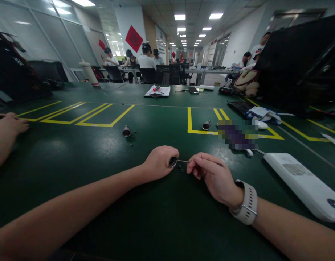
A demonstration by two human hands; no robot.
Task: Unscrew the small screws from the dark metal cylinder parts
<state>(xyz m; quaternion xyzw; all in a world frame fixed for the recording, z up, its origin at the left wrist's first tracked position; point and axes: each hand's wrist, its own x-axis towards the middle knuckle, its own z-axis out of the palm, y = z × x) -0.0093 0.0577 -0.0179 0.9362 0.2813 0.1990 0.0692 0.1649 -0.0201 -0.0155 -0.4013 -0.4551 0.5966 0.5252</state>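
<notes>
while the left hand [159, 163] grips a metal cup [173, 161], the right hand [212, 174] pinches a thin rod [183, 161] pointing at it, near two rings [182, 170].

you have bright rectangular ceiling lights [215, 16] overhead, yet the green table [156, 224] looks dim, darkest nearest you, with soft pale glare patches. your left hand [160, 163] and right hand [212, 175] read fairly clearly; the distant people [147, 60] look soft. wide-angle stretching pulls at the edges, and mosaic blocks [236, 135] mask a patch at right.
</notes>
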